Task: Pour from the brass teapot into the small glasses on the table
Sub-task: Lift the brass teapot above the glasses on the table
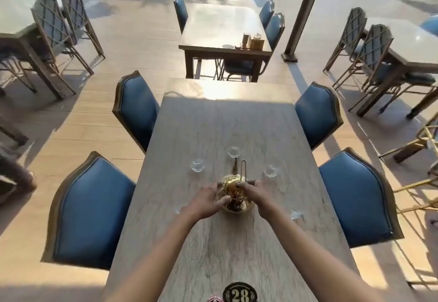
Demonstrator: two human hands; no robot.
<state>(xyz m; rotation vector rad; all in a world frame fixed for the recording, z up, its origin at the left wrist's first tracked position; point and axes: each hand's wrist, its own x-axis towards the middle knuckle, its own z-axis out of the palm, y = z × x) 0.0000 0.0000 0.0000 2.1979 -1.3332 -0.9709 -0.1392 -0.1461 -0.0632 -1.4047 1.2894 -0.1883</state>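
Observation:
A brass teapot [233,194] stands on the long wooden table [203,136], spout pointing away from me, thin handle loop upright. My left hand [206,198] cups its left side, thumb on the body. My right hand [258,194] grips the right side near the lid knob. Small clear glasses ring the pot: one far centre [234,152], one far left [198,165], one far right [271,171]. Two more glasses sit near, one by my left wrist [177,209], partly hidden, and one right of my right forearm [296,214].
Blue padded chairs flank the table, two on the left [94,211] and two on the right [355,197]. A round black plaque numbered 28 [239,293] lies at the near edge. Other tables and chairs stand beyond; a metal post [303,12] rises at the back right.

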